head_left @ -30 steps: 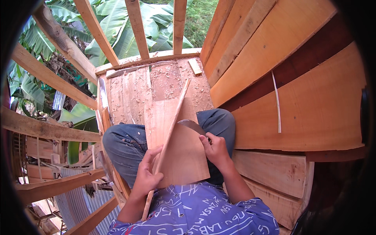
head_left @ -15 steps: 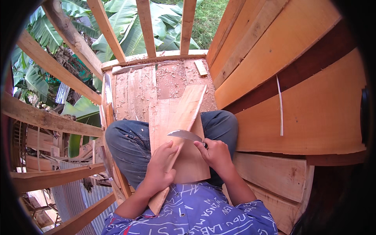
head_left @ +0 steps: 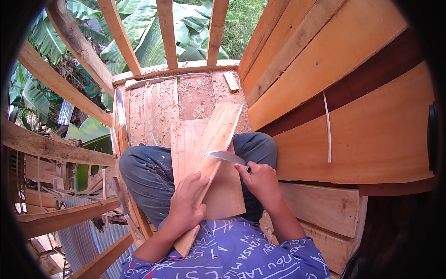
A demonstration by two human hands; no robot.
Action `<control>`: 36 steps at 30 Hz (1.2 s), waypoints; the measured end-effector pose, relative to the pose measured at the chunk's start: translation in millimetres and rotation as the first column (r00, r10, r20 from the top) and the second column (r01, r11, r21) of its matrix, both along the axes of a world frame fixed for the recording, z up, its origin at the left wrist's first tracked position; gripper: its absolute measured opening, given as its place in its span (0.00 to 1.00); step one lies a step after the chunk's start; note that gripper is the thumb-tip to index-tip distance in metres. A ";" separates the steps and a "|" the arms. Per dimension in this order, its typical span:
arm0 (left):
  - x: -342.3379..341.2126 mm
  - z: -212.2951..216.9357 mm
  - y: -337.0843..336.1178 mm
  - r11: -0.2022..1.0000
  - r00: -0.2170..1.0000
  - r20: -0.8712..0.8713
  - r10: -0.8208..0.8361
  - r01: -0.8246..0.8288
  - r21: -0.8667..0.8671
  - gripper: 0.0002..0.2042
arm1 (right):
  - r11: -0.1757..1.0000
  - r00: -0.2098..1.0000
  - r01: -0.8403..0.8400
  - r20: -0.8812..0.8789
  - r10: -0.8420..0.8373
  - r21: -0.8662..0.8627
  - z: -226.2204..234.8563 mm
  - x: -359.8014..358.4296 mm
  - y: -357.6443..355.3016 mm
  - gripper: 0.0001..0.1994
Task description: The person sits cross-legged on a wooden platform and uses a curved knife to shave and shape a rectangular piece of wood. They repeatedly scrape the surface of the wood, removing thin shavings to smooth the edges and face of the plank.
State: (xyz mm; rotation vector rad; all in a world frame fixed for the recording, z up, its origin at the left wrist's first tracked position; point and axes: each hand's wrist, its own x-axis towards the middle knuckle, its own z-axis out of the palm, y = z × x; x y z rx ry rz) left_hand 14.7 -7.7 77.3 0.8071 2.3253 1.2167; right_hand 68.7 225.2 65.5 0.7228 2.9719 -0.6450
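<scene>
My left hand (head_left: pixel 188 200) grips a long narrow wooden board (head_left: pixel 218 132) that slants from my belly up and away to the right. Its fingers lie over the board's face and the thumb is by the right edge. In my right hand (head_left: pixel 260 181) is a knife (head_left: pixel 225 156), held by its dark handle, the curved blade pointing left. The blade lies against the narrow board's right edge, above my left hand. Beneath, a wider flat board (head_left: pixel 227 197) rests across my lap between my jeans-covered knees.
Wood shavings (head_left: pixel 197 90) and a small wood offcut (head_left: pixel 231 81) lie on the plank floor ahead. Wooden railing slats (head_left: pixel 121 37) stand in front and at the left, with banana leaves beyond. Large planks (head_left: pixel 362 135) lean along the right, a thin pale strip (head_left: pixel 328 128) against them.
The knife has shifted slightly up and to the right along the board's edge with my right hand. My left hand still holds the narrow board. The whole view has moved a little left.
</scene>
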 end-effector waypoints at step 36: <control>-16.4 -8.1 -4.9 0.981 0.991 0.130 0.013 -0.038 0.191 0.31 | 0.991 1.000 -0.019 -0.005 0.019 -0.135 -4.6 -36.2 7.2 0.27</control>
